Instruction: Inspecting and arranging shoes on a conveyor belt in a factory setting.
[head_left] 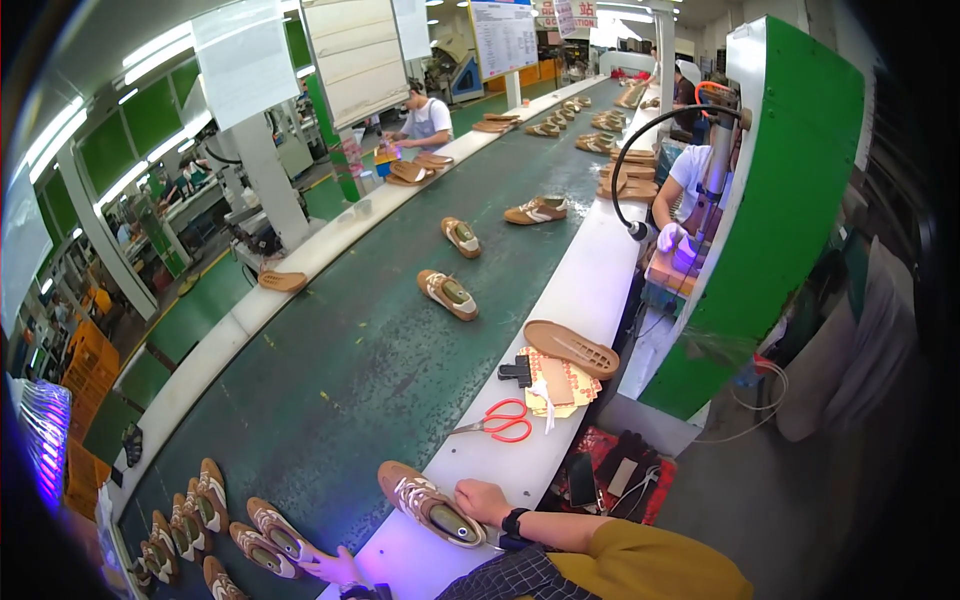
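Note:
My left hand (334, 567) reaches over the belt's near edge, its fingers stretched out and thumb apart, at the heel of a brown sneaker (277, 528). A second brown sneaker (262, 550) lies close against that one. On the white ledge sits another brown sneaker (425, 497) with white laces, its toe pointing away over the belt. Right beside its heel rests my right hand (483, 502), fingers curled in; what they hold, if anything, is hidden. A dark watch is on that wrist.
Red-handled scissors (508, 421), a brown sole (571, 348), a black clip (515, 371) and patterned cards (566, 384) lie on the right ledge. Several sneakers (187, 522) stand at left on the green belt (330, 400). A green machine (770, 200) stands at right; co-workers (428, 120) sit farther along.

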